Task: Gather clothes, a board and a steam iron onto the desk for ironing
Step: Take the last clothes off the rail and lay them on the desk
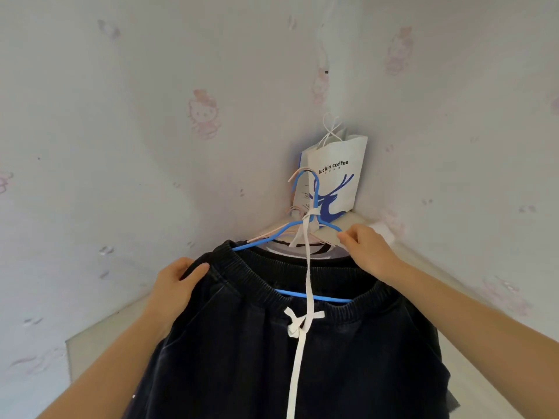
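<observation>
1. Trousers [272, 358]: dark, near-black fabric with an elastic waistband [251, 276]. They fill the lower middle of the view and hang from a hanger in the corner of the room, between the two hands.
2. Drawstring [298, 367]: flat and white, knotted at the front centre of the waistband. One end hangs down past the bottom edge; another runs up and is tied round the hanger's neck.
3. Left hand [175, 285]: closed on the left end of the waistband, thumb on the front of the fabric, fingers behind it.
4. Hanger [314, 297]: blue wire. Its lower bar shows inside the waistband opening, both sloping arms above it, the hook topmost.
5. Right hand [367, 252]: fingers curled at the right end of the hanger's arm, pinching it there. It is apart from the trousers' front.
6. Second garment [302, 247]: pale with black lines, just behind the trousers and mostly hidden by them.
7. Pale hangers [263, 236]: thin and pinkish, bunched just behind the blue one. Their number cannot be told.
8. Ledge [99, 337]: cream, running along both walls and meeting in the corner.
9. Bag [335, 173]: white paper with cord handles, printed "luckin coffee" above a blue deer. It stands on the ledge in the corner, behind the hooks.
10. Wall [121, 146]: pale paper with faint pink cartoon figures, on both sides of the corner.
</observation>
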`<state>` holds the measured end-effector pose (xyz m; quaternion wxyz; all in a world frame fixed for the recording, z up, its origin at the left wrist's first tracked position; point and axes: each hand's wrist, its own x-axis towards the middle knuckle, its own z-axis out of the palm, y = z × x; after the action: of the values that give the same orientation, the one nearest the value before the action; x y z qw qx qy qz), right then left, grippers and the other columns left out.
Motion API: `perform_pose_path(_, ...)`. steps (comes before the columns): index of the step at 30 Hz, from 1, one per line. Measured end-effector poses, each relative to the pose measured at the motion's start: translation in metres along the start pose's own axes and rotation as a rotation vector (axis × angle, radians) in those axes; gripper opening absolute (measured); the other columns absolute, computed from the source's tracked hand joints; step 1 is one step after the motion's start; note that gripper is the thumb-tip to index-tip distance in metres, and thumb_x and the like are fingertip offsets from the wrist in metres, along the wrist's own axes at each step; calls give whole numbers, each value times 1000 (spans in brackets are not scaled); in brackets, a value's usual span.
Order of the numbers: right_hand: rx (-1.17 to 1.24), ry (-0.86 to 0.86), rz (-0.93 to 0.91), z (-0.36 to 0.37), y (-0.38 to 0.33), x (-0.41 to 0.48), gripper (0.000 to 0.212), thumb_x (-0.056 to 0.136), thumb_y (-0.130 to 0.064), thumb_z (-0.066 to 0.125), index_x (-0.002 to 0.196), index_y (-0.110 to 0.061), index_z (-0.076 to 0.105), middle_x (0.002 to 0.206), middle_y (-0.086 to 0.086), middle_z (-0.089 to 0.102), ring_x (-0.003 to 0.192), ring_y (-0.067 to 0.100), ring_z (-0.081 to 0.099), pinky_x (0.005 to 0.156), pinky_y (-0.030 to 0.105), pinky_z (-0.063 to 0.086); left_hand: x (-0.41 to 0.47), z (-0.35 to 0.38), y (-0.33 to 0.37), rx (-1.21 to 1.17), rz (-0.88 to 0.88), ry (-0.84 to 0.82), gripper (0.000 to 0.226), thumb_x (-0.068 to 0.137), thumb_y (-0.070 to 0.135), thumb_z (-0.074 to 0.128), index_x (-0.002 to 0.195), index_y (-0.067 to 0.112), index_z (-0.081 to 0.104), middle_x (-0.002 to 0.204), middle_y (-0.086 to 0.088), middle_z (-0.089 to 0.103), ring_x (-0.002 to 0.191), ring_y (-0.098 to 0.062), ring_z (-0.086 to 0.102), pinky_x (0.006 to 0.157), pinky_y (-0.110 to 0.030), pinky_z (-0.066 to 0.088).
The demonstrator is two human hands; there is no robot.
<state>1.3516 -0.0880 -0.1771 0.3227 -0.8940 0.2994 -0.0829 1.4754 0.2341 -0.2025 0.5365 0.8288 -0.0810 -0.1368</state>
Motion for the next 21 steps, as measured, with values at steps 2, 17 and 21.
perform_pose_path(2, -14, -6, 4, 7, 7, 14, 19, 99, -32, 47, 86, -19, 53, 73, -10, 52, 66, 5, 49, 52, 18, 32, 14, 11, -2, 18, -27, 22, 21, 91, 31, 62, 80, 13, 67, 78, -8, 69, 70, -19, 62, 59, -25, 45)
perform_pose_path(17, -98, 92, -118, 41, 25, 140, 21, 100, -23, 45, 94, -5, 54, 75, 6, 54, 67, 21, 48, 60, 33, 37, 155, 60, 1, 213, -1, 40, 24, 94, 36, 54, 86, 19, 67, 83, -4, 68, 81, -22, 63, 71, -34, 46)
perform_pose_path(21, -98, 58, -158, 69, 49, 145, 21, 100, -19, 43, 94, -3, 54, 79, 14, 60, 72, 29, 53, 64, 40, 41, 160, 78, -34, 304, -43, 13, 24, 99, 26, 43, 99, 13, 64, 94, -8, 64, 90, -26, 58, 79, -33, 39)
